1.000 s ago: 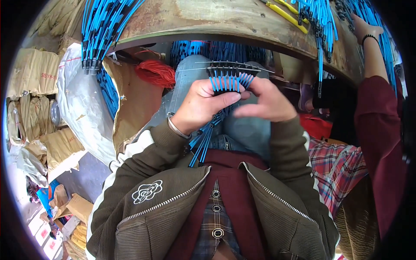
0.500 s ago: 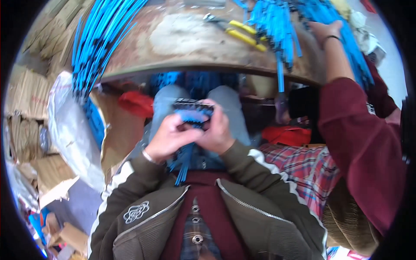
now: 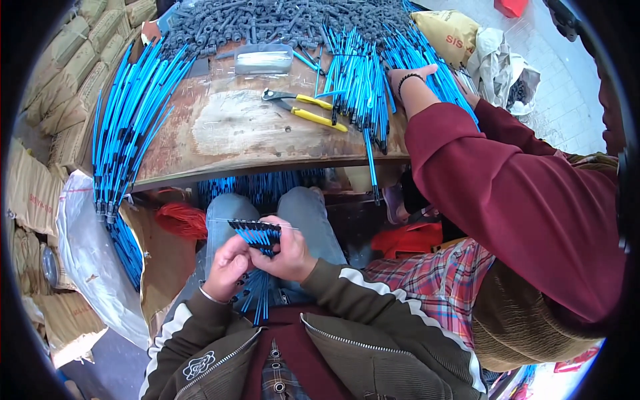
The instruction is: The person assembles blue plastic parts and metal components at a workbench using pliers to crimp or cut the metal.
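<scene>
Over my lap, my right hand [image 3: 288, 253] is closed around a bundle of thin blue rods with black ends [image 3: 255, 235]. The black ends sit side by side in a slanted row, and a fine clear strand or wire runs along them, sticking out at both sides. My left hand [image 3: 229, 268] is closed at the left side of the same bundle, fingers curled and thumb against them; its exact grip is partly hidden. Below my hands the blue tails of the rods fan out toward my waist.
A wooden table [image 3: 180, 157] curves ahead, bearing yellow-handled pliers [image 3: 310, 110], blue rod bundles [image 3: 357, 80], a clear plastic box [image 3: 263, 60] and heaped dark grey parts [image 3: 267, 23]. At right, a co-worker's hand [image 3: 410, 80] rests on rods. A lined carton [image 3: 160, 267] stands left.
The view has tilted up, showing more of the table. My left hand has slid lower and left along the bundle, uncovering its row of rods. The co-worker's hand stays on the rods.
</scene>
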### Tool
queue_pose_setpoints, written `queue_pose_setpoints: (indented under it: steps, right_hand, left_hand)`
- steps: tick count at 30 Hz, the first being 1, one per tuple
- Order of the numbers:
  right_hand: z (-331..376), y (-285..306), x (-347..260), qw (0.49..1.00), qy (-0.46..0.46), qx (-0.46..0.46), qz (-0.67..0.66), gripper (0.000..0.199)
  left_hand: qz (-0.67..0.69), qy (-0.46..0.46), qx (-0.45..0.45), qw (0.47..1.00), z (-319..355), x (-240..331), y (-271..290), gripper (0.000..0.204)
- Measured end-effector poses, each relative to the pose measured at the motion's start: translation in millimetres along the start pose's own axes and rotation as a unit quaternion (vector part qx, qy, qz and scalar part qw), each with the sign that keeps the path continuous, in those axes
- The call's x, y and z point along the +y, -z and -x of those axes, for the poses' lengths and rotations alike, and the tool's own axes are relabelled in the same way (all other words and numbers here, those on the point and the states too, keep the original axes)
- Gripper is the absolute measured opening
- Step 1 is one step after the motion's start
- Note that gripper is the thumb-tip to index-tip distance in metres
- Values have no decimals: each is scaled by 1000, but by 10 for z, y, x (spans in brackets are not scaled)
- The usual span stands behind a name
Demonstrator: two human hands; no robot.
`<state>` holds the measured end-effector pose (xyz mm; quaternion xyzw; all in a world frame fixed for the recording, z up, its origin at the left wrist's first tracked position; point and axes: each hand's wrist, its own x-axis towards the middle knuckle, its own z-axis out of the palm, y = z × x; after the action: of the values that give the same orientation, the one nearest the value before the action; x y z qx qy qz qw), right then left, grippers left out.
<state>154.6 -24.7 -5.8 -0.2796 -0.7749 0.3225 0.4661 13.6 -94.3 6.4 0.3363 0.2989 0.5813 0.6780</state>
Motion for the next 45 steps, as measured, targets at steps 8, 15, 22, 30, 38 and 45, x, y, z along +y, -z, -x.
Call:
queue_pose_setpoints:
  steps: [8,15,22,30,38,45]
  right_hand:
    - [30,-82,51,996,85,-2,-12,53]
    - [3,-29,18,997,-73,-12,27,50]
    - [33,-119,159,997,-73,-18,-35,48]
    - [-34,-119,184,994,-104,1,-39,37]
    - [-67,-89,217,999,-48,17,11,38]
    - [-149,-71,276,998,-67,-18,-7,37]
  left_hand:
    - [-167,-29,80,982,205,-179,244,41]
    - [-239,-85,164,953,15,170,252,35]
    - [-310,-133,46,940,-306,266,156,19]
    - [-331,-118,71,934,-388,272,145,18]
    - [-239,-99,152,954,-323,551,233,32]
    - [-317,-207,213,901,-1096,1439,230,29]
